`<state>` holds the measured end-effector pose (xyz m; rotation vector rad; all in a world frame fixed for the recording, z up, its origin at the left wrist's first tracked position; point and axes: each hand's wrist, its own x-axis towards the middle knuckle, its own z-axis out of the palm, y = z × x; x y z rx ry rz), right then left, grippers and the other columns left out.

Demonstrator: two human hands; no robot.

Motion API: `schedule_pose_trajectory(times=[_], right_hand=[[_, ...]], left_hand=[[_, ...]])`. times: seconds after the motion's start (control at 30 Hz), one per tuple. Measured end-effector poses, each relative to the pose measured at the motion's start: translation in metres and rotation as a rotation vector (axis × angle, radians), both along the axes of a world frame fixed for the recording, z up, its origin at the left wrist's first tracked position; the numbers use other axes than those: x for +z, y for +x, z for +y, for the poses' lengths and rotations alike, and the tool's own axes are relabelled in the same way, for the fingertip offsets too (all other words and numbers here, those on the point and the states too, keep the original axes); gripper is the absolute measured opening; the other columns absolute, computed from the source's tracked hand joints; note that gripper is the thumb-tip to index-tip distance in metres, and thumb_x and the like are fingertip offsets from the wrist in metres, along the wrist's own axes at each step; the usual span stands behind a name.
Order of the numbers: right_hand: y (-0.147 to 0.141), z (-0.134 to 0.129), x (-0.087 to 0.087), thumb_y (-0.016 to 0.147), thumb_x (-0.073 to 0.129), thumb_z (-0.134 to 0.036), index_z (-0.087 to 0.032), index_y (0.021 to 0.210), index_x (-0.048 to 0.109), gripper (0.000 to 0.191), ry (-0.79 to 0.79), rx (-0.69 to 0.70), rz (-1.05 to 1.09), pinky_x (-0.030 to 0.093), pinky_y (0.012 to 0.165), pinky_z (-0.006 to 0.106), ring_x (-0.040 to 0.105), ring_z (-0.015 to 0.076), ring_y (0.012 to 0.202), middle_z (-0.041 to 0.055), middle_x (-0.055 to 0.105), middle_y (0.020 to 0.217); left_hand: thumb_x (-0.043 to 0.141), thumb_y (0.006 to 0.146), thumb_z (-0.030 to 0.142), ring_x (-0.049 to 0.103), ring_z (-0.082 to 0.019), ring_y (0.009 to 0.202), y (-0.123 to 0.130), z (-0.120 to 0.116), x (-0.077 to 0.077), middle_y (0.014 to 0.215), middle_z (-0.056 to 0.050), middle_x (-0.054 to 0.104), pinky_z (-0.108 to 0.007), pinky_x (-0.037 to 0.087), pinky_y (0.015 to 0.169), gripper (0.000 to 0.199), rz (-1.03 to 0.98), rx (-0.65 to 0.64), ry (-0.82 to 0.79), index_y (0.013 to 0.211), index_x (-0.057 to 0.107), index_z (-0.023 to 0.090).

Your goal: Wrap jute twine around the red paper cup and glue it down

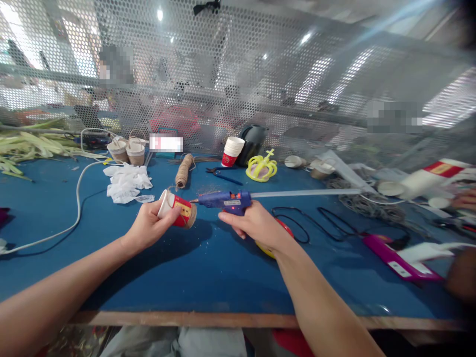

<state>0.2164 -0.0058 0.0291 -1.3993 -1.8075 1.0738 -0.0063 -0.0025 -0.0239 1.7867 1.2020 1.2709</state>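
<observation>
Two hands over the blue table (208,277). Left hand (148,225) wrapped around a red paper cup (177,210), fingers curled snugly on its side, cup tipped sideways, open mouth to the left, twine-wound base to the right, held just above the tabletop. Right hand (258,225) closed on the grip of a blue glue gun (225,201), nozzle almost touching the cup's wound end, long clear glue stick (305,193) jutting out behind. Farther back: spool of twine (184,171), stack of paper cups (232,151), yellow crown (262,168), white gloves (126,183), two small twine baskets (128,151). Black cord (327,223) looped to the right, near a pink tool (390,255).
</observation>
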Motion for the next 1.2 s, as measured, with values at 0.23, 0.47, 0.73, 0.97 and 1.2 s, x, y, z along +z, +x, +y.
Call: schedule_pose_trajectory(times=[0.23, 0.47, 0.73, 0.97, 1.2], right_hand=[[0.018, 0.046, -0.012, 0.07, 0.061, -0.03, -0.015, 0.071, 0.055, 0.016, -0.01, -0.277, 0.115, 0.042, 0.051, 0.022, 0.052, 0.0094, 0.052, 0.0012, 0.059, 0.061], [0.034, 0.096, -0.035, 0.086, 0.049, -0.033, -0.01, 0.095, 0.058, 0.026, -0.056, -0.452, -0.236, 0.049, 0.066, 0.031, 0.059, 0.0156, 0.075, 0.0084, 0.061, 0.091], [0.033, 0.111, -0.043, 0.086, 0.05, -0.031, -0.016, 0.113, 0.051, 0.031, -0.015, -0.457, -0.568, 0.048, 0.078, 0.039, 0.056, 0.0191, 0.095, 0.0077, 0.054, 0.113], [-0.003, 0.082, -0.017, 0.085, 0.048, -0.033, -0.011, 0.089, 0.067, 0.029, 0.134, -0.293, -0.513, 0.037, 0.085, 0.037, 0.053, 0.0267, 0.099, 0.0179, 0.062, 0.103], [-0.061, 0.043, -0.005, 0.08, 0.039, -0.061, -0.019, 0.081, 0.071, 0.053, -0.086, 0.28, -0.046, 0.043, 0.078, 0.031, 0.06, 0.0185, 0.085, 0.0041, 0.07, 0.083]], left_hand=[[0.052, 0.074, 0.039, 0.029, -0.006, 0.045, -0.001, 0.006, -0.004, 0.047, 0.005, 0.036, -0.019, 0.025, 0.041, 0.035, -0.051, 0.035, -0.013, 0.05, 0.045, 0.015], [0.05, 0.073, 0.042, 0.032, -0.008, 0.046, 0.0, 0.008, -0.006, 0.049, 0.004, 0.04, -0.02, 0.028, 0.044, 0.034, -0.028, 0.001, -0.044, 0.056, 0.051, 0.013], [0.047, 0.077, 0.035, 0.03, -0.007, 0.048, 0.0, 0.006, -0.009, 0.05, 0.005, 0.035, -0.018, 0.026, 0.045, 0.033, 0.086, -0.049, 0.065, 0.051, 0.045, 0.014], [0.044, 0.081, 0.033, 0.035, -0.008, 0.051, 0.001, 0.002, -0.007, 0.054, 0.003, 0.042, -0.02, 0.031, 0.049, 0.032, 0.143, -0.127, 0.109, 0.056, 0.05, 0.014], [0.045, 0.08, 0.031, 0.037, -0.009, 0.053, 0.001, -0.003, -0.001, 0.056, 0.002, 0.046, -0.022, 0.034, 0.054, 0.029, 0.275, -0.253, 0.205, 0.058, 0.053, 0.014]])
